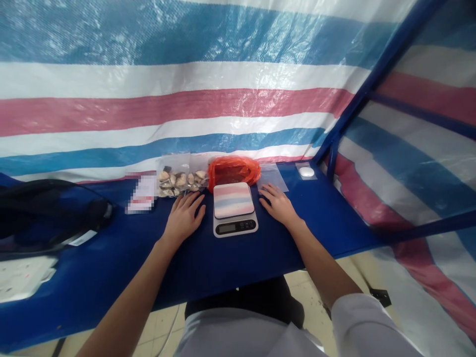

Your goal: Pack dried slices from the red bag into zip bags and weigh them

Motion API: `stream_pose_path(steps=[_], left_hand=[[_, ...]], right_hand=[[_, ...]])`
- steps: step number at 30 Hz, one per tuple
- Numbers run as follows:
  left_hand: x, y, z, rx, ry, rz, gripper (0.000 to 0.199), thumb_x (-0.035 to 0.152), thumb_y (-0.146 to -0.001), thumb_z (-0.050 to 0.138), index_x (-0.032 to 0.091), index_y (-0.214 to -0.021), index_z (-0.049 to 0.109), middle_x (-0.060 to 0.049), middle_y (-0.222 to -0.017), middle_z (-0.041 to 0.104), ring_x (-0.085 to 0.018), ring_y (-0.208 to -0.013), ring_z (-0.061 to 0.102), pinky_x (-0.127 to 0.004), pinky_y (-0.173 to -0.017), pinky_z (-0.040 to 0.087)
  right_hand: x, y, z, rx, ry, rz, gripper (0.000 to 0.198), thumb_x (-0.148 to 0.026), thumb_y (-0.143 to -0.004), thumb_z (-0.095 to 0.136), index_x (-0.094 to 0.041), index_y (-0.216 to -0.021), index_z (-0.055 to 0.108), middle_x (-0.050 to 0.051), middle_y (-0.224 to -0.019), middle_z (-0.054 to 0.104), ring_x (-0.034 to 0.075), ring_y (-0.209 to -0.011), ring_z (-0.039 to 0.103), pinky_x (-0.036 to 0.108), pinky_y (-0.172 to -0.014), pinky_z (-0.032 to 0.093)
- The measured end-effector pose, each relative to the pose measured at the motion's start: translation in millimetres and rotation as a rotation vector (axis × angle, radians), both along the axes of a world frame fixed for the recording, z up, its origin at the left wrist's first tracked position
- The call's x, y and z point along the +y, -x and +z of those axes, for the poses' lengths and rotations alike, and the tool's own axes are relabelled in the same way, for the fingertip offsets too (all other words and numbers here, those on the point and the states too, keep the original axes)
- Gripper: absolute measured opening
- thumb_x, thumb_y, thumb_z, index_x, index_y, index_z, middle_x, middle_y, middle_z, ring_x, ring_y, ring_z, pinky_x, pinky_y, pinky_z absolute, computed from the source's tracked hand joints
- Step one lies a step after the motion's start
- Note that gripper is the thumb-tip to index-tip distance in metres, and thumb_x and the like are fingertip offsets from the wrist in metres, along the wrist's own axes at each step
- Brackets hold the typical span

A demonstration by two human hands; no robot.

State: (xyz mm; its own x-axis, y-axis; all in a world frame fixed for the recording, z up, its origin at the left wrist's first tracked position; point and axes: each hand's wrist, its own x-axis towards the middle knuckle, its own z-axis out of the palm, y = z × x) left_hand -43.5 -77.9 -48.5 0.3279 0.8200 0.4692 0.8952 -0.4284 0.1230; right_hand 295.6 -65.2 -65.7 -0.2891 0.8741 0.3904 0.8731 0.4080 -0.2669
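Flat on the blue table, my left hand lies with its fingers spread, its tips close to the clear bags of pale brown dried pieces. My right hand also rests open on the table, its fingertips by an empty clear plastic bag. Between the two hands stands a white digital kitchen scale with a shiny plate and a dark display strip. Nothing lies on its plate. Just behind the scale sits an orange-red plastic bag, its mouth spread into a ring; its inside looks dark.
A pixelated white packet is left of the clear bags. A white oval object lies on a small clear bag at the back right. Black straps or headgear and a white power strip occupy the left. Striped sheeting hangs behind.
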Motion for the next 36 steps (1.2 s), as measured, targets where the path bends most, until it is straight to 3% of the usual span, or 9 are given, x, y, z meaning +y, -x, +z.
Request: stream_pose_path(steps=[8,14,30,36], left_hand=[[-0.6,3.4,-16.9,0.039,0.115,0.086,0.05,0.042,-0.097,0.043,0.023,-0.14,0.06,-0.013,-0.152,0.051,-0.037,-0.141,0.045,-0.06,-0.116,0.035],[-0.9,2.3,-20.0,0.023,0.116,0.091,0.051,0.044,-0.096,0.045,0.027,-0.143,0.057,-0.011,-0.153,0.05,-0.037,-0.142,0.044,-0.061,-0.116,0.034],[-2.8,0.0,-17.7,0.04,0.143,0.108,0.053,0.046,-0.098,0.043,0.024,-0.144,0.055,-0.011,-0.155,0.047,-0.036,-0.144,0.042,-0.058,-0.118,0.031],[-6.4,-4.7,-8.8,0.113,0.198,0.147,0.054,0.043,-0.1,0.039,0.02,-0.146,0.053,-0.012,-0.157,0.043,-0.034,-0.146,0.04,-0.055,-0.12,0.029]], right_hand=[[-2.1,4.3,-4.3,-0.127,0.037,-0.021,0.042,-0.035,-0.101,0.046,-0.022,-0.139,0.061,0.01,-0.15,0.053,0.031,-0.142,0.046,0.054,-0.119,0.036],[-3.3,3.5,-3.6,-0.14,0.046,-0.02,0.044,-0.037,-0.102,0.045,-0.022,-0.141,0.06,0.01,-0.152,0.052,0.032,-0.143,0.045,0.053,-0.119,0.035],[-2.3,1.3,-3.8,-0.139,0.07,-0.009,0.046,-0.038,-0.102,0.044,-0.021,-0.143,0.058,0.01,-0.154,0.049,0.031,-0.145,0.043,0.052,-0.121,0.032],[-3.7,2.6,-1.6,-0.156,0.08,-0.016,0.046,-0.038,-0.103,0.043,-0.021,-0.143,0.057,0.009,-0.154,0.049,0.03,-0.145,0.043,0.052,-0.121,0.032]])
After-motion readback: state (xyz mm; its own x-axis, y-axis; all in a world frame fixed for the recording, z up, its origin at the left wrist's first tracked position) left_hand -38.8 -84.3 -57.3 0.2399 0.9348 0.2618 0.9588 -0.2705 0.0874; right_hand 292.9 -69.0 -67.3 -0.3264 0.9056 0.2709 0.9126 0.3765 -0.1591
